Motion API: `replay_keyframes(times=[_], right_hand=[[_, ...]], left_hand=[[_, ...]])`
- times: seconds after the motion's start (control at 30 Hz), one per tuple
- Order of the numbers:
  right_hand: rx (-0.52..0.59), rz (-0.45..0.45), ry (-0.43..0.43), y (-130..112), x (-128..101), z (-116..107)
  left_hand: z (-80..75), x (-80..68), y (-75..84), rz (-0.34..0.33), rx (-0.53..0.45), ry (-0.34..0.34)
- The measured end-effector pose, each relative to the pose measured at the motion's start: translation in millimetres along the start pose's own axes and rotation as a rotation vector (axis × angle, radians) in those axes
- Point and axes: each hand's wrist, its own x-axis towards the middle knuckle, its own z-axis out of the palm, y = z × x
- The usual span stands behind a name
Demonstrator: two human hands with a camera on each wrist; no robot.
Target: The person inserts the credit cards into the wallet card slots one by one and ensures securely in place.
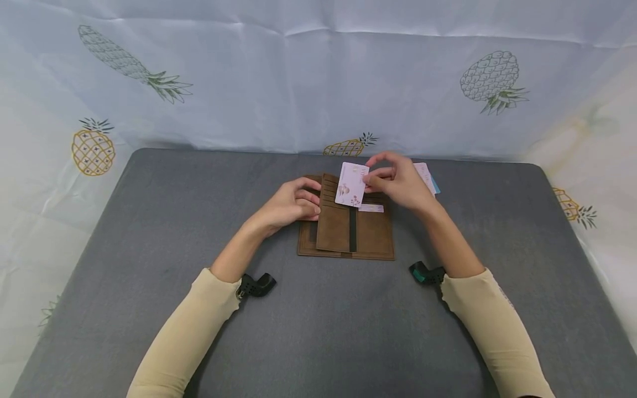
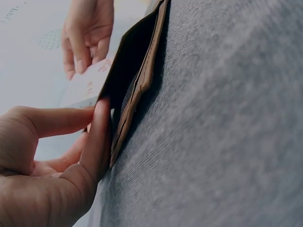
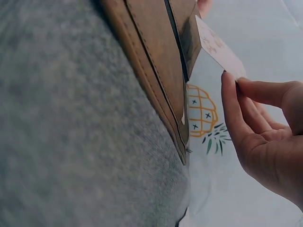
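A brown leather-look wallet (image 1: pixel 348 229) lies open on the soft grey worktop (image 1: pixel 149 249). The left hand (image 1: pixel 291 204) holds its flap up with its fingers. The right hand (image 1: pixel 400 182) pinches a pale card (image 1: pixel 351 185) with small flowers, just above the slots. The writing on it is too small to read.

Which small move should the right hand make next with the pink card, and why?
Probably slide the pink card down into a slot of the brown wallet. The right hand pinches the card at its edge just above the slots, and the left hand holds the flap raised.
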Motion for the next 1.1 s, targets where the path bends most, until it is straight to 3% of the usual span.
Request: replay_keyframes(times=[0.17,0.37,0.6,0.8,1.1], right_hand=[[0.015,-0.003,-0.009,0.5,2.0,3.2],[0.026,0.009,-0.026,0.5,4.7,4.7],[0.024,0.013,-0.038,1.0,5.6,8.1],[0.034,-0.010,-0.040,0.6,5.0,12.7],[-0.034,-0.074,-0.008,-1.6,4.0,17.8]], left_hand=[[-5.7,0.4,1.9,0.021,0.033,-0.021],[-12.2,-0.3,3.2,0.065,0.168,0.033],[-11.4,4.0,0.4,0.057,0.121,0.047],[-8.1,4.9,-0.9,0.084,0.135,0.057],[-5.0,4.2,0.8,0.097,0.148,0.056]])
